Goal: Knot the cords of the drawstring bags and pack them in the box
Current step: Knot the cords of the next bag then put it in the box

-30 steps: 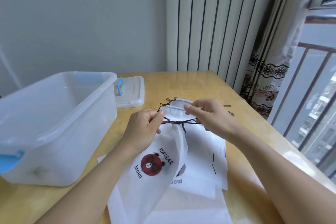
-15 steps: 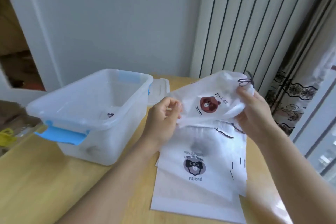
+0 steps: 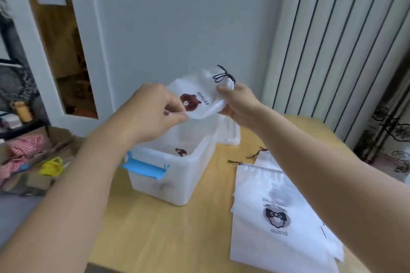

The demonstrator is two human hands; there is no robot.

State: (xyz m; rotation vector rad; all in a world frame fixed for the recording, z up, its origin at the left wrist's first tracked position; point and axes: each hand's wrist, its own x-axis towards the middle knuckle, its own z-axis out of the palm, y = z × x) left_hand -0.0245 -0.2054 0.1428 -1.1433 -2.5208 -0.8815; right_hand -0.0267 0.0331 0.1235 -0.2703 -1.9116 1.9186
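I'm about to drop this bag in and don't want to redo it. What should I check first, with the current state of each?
1. Dark cord on the held white bear-print drawstring bag knotted: ok, loops show.
2. Left hand and right hand both grip the bag: ok.
3. Bag above the clear plastic box with blue latch: ok.
4. Box open, lid off: ok.
5. Room inside: ok, one bear print visible at the bottom.
6. Knot tightness: cannot tell.
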